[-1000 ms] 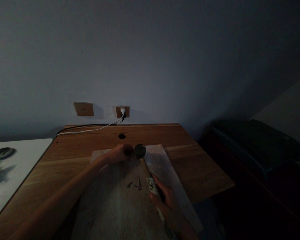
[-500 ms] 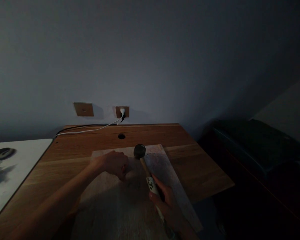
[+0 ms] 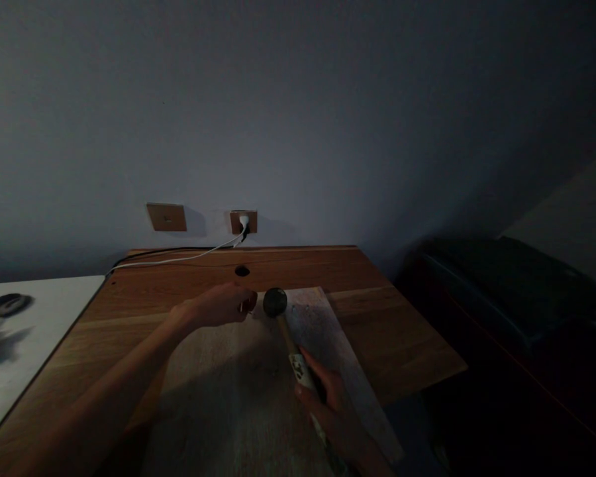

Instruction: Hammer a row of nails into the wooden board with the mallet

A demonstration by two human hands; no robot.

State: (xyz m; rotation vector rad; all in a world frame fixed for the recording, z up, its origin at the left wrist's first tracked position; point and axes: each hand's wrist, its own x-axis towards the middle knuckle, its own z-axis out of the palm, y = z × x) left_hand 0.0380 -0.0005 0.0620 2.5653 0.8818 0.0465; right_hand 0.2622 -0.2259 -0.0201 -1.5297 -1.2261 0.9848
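Observation:
A mallet [image 3: 275, 302] with a dark round head and a pale wooden handle is gripped in my right hand [image 3: 330, 404], the fingers wrapped around a light, dark-patterned part of the handle. Its head is over the far part of a pale wooden board [image 3: 233, 377]. My left hand [image 3: 223, 304] is by the board's far left edge, just left of the mallet head and apart from it. Thumb and fingers are pinched together there; a tiny pale bit shows at the fingertips, too small to name.
Under the board is a brown wooden table [image 3: 392, 331] with a round cable hole [image 3: 242, 271]. Behind it, a wall socket [image 3: 244, 222] holds plugs with a white cable [image 3: 179, 259]. A white surface [image 3: 49, 318] adjoins at left; a dark bulky object [image 3: 516, 285] is at right.
My left hand has moved up and away toward the board's far edge, its fingers lifted. The mallet head has shifted very slightly left; my right hand is almost still.

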